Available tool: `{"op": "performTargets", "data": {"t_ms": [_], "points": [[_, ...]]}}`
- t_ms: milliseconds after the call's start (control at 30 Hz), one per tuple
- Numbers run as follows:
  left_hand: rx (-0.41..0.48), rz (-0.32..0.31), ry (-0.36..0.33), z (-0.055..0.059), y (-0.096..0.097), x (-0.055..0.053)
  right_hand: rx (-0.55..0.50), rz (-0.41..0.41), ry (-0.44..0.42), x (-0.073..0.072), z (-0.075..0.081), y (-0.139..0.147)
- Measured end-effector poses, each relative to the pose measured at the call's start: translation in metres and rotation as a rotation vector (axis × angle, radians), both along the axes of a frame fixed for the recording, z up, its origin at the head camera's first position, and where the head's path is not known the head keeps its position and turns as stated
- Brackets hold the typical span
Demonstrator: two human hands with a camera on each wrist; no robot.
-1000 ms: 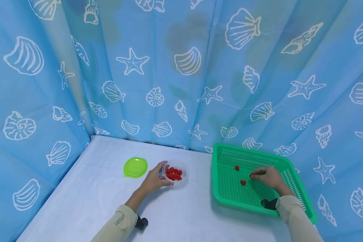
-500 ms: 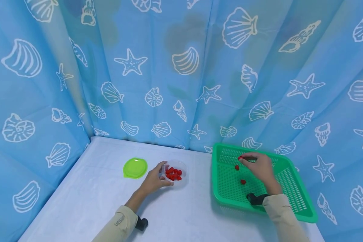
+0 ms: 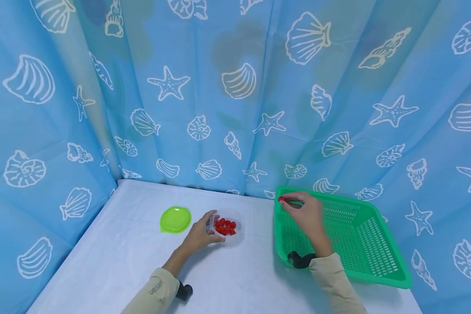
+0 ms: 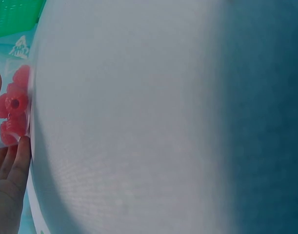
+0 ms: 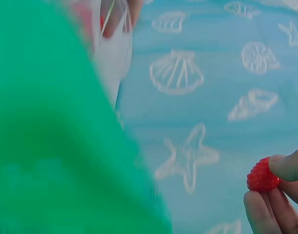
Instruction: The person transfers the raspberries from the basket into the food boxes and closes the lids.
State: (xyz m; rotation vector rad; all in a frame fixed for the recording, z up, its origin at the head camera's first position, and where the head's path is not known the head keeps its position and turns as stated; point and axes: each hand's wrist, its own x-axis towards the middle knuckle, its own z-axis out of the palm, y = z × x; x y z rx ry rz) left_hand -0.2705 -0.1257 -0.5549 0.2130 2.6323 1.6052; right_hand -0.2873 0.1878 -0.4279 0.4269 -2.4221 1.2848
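Observation:
My left hand (image 3: 199,233) grips the side of a clear plastic container (image 3: 238,237), thumb on the near side and fingers on the far side. Several red raspberries (image 3: 225,226) lie in it; the left wrist view shows these raspberries (image 4: 15,103) through its wall, one with a hollow centre. Over the left rim of the green basket (image 3: 341,274), my right hand (image 3: 306,211) pinches a single raspberry (image 3: 281,199). In the right wrist view that raspberry (image 5: 262,176) sits between thumb and fingertips. The hand and forearm hide part of the basket's inside.
A lime-green lid (image 3: 175,219) lies flat left of the container. The white-covered table (image 3: 235,283) meets a blue shell-print curtain (image 3: 204,109) at the back. Blurred green basket wall (image 5: 66,146) fills the left of the right wrist view.
My right hand has lifted a raspberry from the basket floor and carried it left to the basket's left rim. The left hand and container have stayed in place.

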Motion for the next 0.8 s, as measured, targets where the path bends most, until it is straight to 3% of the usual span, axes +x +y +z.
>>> {"op": "performTargets", "data": {"t_ms": [200, 400, 800], "points": [[0.016, -0.015, 0.005, 0.0, -0.001, 0.001, -0.069, 0.013, -0.039, 0.004, -0.007, -0.042], [0.02, -0.013, -0.001, -0.001, 0.001, 0.001, -0.062, -0.01, -0.064, 0.007, -0.019, -0.077], [0.01, -0.002, 0.002, -0.002, -0.001, 0.0, -0.131, -0.061, -0.03, 0.014, -0.06, -0.132]]}}
